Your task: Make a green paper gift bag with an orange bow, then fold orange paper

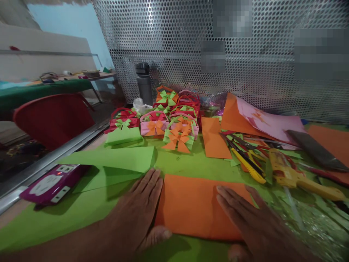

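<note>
An orange sheet of paper [191, 207], seemingly folded, lies flat on the green-covered table in front of me. Along its left edge rests my left hand [139, 207], palm down with fingers stretched out and the thumb near the bottom left corner. My right hand [245, 214] lies flat across the sheet's right part, its fingers extended. Just beyond the left hand is a folded light green sheet [117, 160], its upper layer raised a little. Farther back stand several small paper bags with bows, such as a pink one [154, 125] with an orange bow.
A purple power strip [54, 183] lies at left. To the right are a yellow utility knife [249, 163], a yellow glue gun [300, 176], a dark flat object [316, 149] and clear plastic [324, 229]. Behind stand a bottle [144, 85] and a perforated metal panel [174, 32].
</note>
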Action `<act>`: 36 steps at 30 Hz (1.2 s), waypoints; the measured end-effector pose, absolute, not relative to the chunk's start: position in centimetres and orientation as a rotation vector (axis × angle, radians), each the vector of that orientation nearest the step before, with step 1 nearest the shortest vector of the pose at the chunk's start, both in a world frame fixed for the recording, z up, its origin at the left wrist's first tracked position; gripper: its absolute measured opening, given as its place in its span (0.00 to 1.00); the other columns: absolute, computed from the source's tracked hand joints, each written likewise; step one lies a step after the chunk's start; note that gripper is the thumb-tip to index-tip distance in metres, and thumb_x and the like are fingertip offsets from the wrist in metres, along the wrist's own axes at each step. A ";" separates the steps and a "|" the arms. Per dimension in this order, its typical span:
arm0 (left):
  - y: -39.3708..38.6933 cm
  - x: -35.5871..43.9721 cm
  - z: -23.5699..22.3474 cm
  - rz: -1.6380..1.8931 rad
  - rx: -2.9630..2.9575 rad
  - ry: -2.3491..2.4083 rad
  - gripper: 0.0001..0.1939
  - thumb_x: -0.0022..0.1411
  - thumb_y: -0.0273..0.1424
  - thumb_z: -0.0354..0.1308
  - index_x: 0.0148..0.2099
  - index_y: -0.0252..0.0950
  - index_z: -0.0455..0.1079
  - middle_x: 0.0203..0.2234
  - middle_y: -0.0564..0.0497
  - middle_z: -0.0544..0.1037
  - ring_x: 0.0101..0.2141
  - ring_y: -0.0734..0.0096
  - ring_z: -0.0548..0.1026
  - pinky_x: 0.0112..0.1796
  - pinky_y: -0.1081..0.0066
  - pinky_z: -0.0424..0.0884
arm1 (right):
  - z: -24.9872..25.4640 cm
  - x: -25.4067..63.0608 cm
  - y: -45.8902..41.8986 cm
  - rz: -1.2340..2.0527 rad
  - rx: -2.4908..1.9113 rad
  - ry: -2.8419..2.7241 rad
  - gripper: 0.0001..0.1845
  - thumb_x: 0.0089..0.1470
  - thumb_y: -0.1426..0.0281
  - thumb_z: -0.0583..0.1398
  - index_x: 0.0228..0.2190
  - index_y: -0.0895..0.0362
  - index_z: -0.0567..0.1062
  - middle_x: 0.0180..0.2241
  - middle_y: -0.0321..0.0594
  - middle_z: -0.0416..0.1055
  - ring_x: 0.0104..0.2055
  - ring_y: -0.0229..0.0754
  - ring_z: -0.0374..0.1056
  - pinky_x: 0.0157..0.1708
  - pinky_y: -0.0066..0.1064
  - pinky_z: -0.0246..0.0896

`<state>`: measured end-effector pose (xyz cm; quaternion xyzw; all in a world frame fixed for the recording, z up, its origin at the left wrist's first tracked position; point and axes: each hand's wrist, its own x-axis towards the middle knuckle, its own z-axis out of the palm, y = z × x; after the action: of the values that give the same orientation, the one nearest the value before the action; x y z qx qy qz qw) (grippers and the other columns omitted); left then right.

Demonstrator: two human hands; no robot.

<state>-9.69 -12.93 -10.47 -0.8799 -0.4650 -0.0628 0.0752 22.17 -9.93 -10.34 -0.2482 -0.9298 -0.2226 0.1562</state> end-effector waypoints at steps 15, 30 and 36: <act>-10.9 -0.6 -7.6 0.032 -2.996 -1.198 0.47 0.57 0.60 0.40 0.62 0.24 0.56 0.58 0.30 0.59 0.58 0.45 0.59 0.55 0.53 0.58 | -10.1 20.7 -11.0 -0.338 -1.019 -2.700 0.37 0.57 0.49 0.48 0.53 0.68 0.66 0.54 0.52 0.66 0.57 0.49 0.60 0.58 0.50 0.48; -10.5 -1.6 -11.1 -0.149 -2.983 -0.883 0.40 0.61 0.54 0.43 0.65 0.32 0.50 0.62 0.32 0.53 0.62 0.40 0.45 0.56 0.42 0.48 | -8.4 22.1 -11.6 0.037 -1.155 -2.871 0.40 0.59 0.50 0.45 0.59 0.69 0.55 0.61 0.57 0.52 0.64 0.51 0.44 0.61 0.52 0.38; -11.3 -1.4 -7.6 -0.117 -3.083 -0.884 0.45 0.58 0.58 0.42 0.65 0.29 0.49 0.63 0.34 0.49 0.62 0.42 0.47 0.57 0.45 0.47 | -8.4 23.4 -11.8 0.041 -1.164 -2.874 0.41 0.57 0.47 0.46 0.59 0.66 0.55 0.61 0.55 0.53 0.64 0.51 0.46 0.61 0.54 0.36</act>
<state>-1.43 -11.26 -7.65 -0.9601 -0.2752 -0.0364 -0.0338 23.42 -11.81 -8.39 -0.3754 -0.9266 0.0133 0.0203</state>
